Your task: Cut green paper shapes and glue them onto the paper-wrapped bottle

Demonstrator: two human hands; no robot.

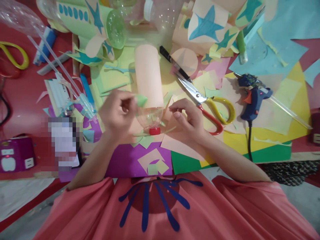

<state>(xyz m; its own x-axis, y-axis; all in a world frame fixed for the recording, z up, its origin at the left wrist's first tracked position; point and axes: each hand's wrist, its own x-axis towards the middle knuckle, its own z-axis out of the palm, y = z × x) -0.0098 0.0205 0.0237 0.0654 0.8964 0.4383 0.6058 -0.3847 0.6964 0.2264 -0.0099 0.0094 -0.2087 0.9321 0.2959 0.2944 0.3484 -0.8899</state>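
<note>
My left hand [118, 113], slightly blurred, pinches a small piece of green paper [141, 100] between thumb and fingertips. The paper is in front of a clear plastic bottle [150, 116] that lies on its side, red cap [154, 130] toward me. Pale peach paper [149, 75] wraps the bottle's body. On the bottle's other side is my right hand [187, 116], fingers loosely curled, thumb apart, with nothing seen in it. Scissors [200, 96] with yellow and red handles lie just beyond the right hand. A black marker [175, 63] rests by their blades.
A blue glue gun [252, 100] with a black cord lies at the right. Decorated bottles [82, 16] and paper with blue stars [206, 25] fill the back. At the left are a phone [63, 140], a purple box [17, 153] and yellow-handled scissors [21, 60]. Paper scraps cover the table.
</note>
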